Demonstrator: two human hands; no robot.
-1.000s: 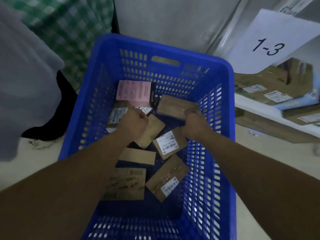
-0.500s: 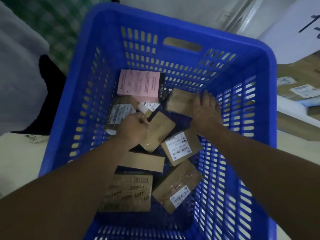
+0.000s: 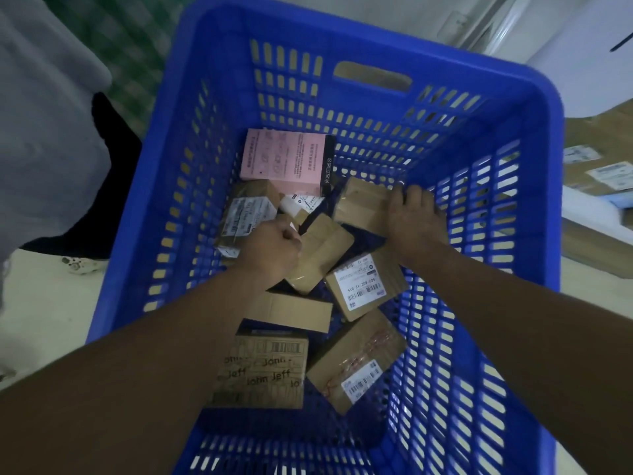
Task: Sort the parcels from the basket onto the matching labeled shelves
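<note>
Parcels of brown cardboard (image 3: 366, 286), heaped loose inside blue slotted plastic basket (image 3: 527, 108), none shelved yet. Clamped right hand (image 3: 414, 224) on end of taped brown parcel (image 3: 359, 204) by far wall, likely for lifting out. Held left hand (image 3: 274, 250) clenched amid heap; whether grasping anything, impossible to tell.

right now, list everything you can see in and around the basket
basket: one, blue, centre
pink box: one, pink, far end of basket
brown parcels: about seven, brown, some white-labelled, across basket bottom
far parcel: one, brown, near right wall, under right hand
shelf boxes: a few, brown, right edge
sign: one, white, top right
checked cloth: one, green, top left
bystander: one, grey top, left
left hand: fist, mid basket; what it holds is hidden
right hand: fingers over far parcel
</note>
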